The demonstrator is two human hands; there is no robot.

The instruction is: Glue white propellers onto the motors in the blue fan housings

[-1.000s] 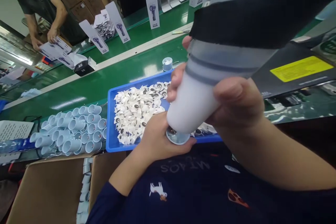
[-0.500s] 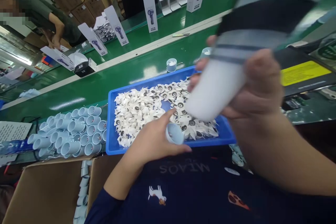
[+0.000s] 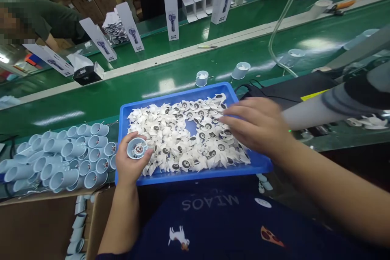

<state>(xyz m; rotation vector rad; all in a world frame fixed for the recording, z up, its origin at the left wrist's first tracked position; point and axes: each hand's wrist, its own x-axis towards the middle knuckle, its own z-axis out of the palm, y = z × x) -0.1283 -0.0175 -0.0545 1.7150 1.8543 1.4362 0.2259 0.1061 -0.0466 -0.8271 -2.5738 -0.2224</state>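
My left hand [image 3: 128, 161] grips a light blue fan housing [image 3: 136, 148] by its sides, over the left part of the tray. Its open end faces up, showing a round part with copper-coloured bits inside. Under both hands lies a blue tray [image 3: 179, 179] heaped with white fan impellers [image 3: 185, 162], many with dark round hubs. Above the tray's right side, my right hand [image 3: 258, 124] reaches in with fingers stretched out, the fingertips close to the impellers; its thumb is hidden. Just behind that hand, a white tubular tool with black bands [image 3: 323, 105] slants to the right.
Many light blue housings [image 3: 65, 178] are piled left of the tray. Two housings with white inside, one nearer [image 3: 202, 78] and one farther right [image 3: 240, 70], stand on the green conveyor [image 3: 146, 79]. Printed boxes [image 3: 171, 14] line the far side. A person [image 3: 51, 20] is at far left.
My right hand has let go of the white tubular tool and moved down to the tray. My left hand has shifted left with the housing, whose open end now faces up.
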